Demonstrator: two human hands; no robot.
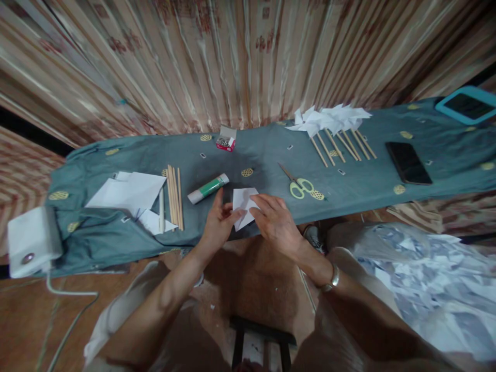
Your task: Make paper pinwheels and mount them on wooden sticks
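A small folded piece of white paper [242,199] is held near the front edge of the cloth-covered table. My left hand [220,223] pinches its left side between thumb and fingers. On the right side, my right hand [276,221] grips the paper's edge, its fingers bent over it. Just beyond my left hand lies a glue stick [209,188] with a green and white label. To the right of my right hand rest scissors [297,183] with light green handles, blades pointing away and slightly left.
Left are wooden sticks [175,199], white paper sheets [129,191] and a white box-shaped device [33,243] with a cable. A small red box [226,139] stands at the back. Paper pinwheels [329,120] on sticks, a dark phone [408,163] and a blue-framed tablet [467,105] lie right. A bag of paper scraps [422,279] sits below.
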